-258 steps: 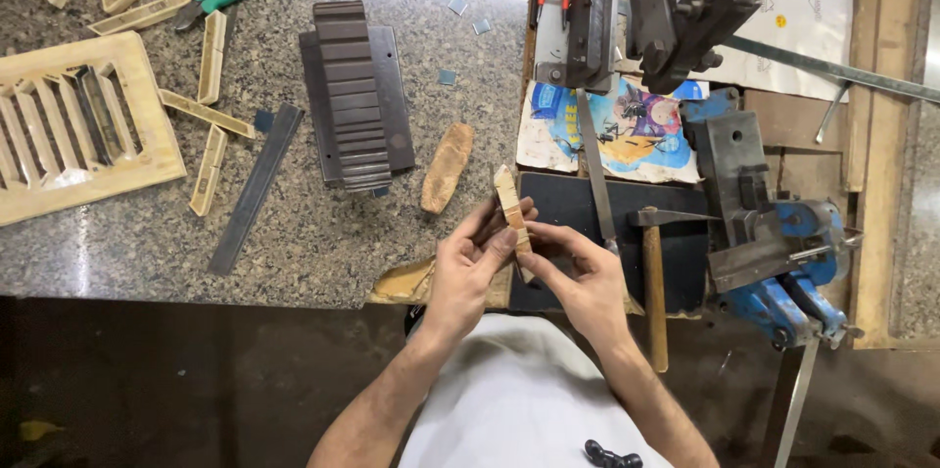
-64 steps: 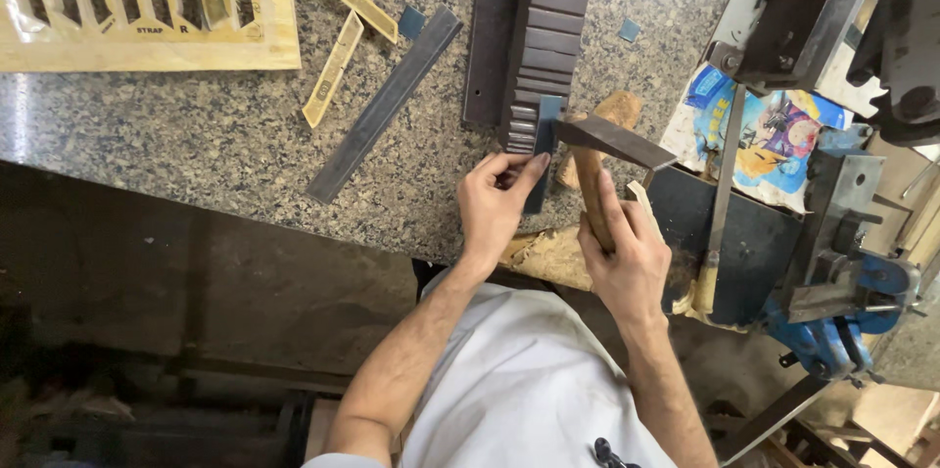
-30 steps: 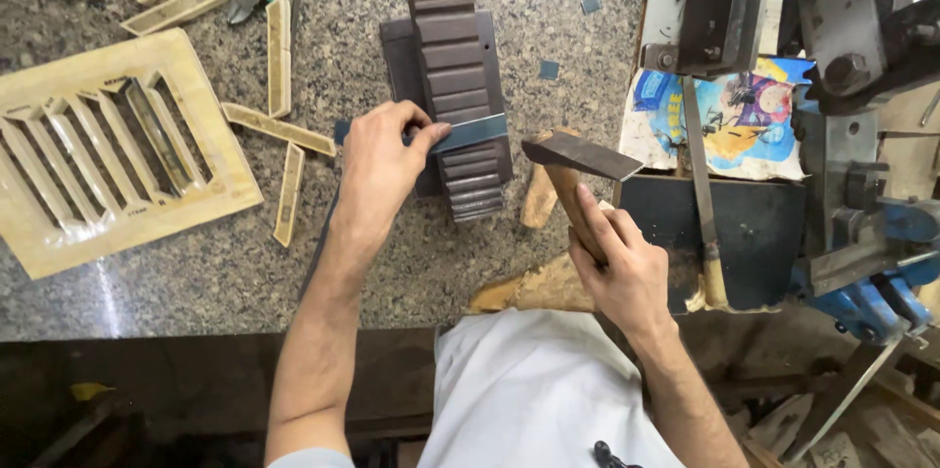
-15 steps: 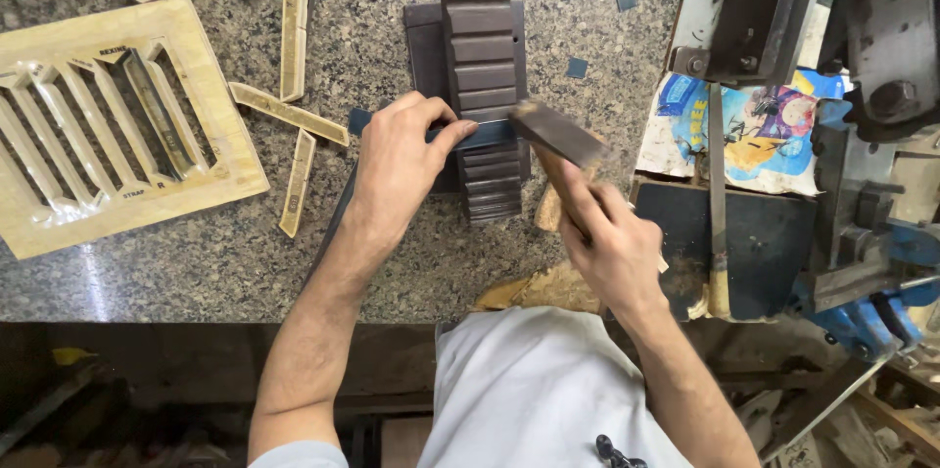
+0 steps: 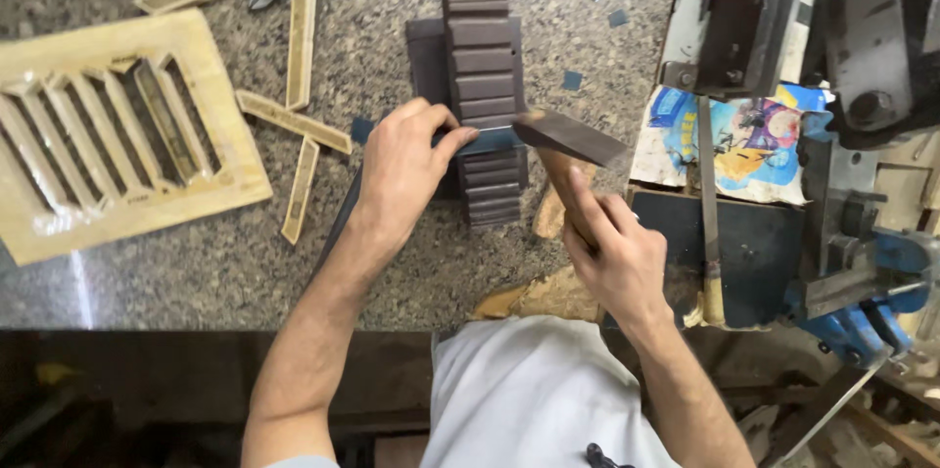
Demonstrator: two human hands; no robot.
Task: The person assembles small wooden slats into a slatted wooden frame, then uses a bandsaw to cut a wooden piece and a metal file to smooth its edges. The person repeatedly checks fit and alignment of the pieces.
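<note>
Left hand (image 5: 406, 169) fingers pinch blue strip (image 5: 485, 140) against dark louvre (image 5: 480, 106). Right hand (image 5: 617, 257) fingers wrapped round hammer (image 5: 568, 140), head beside strip.

Head camera looks steeply down, close over granite worktop (image 5: 225, 262).

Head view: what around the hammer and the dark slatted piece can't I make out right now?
- Left hand covers where the thin strip meets the slatted piece; the strip's left end is hidden.
- Hammer head is motion-blurred; whether it touches the strip cannot be told.
- Right hand wraps the handle, hiding its lower part.
- Wooden grille is cut off by the left edge.
- Blue vise runs off the right edge.
</note>
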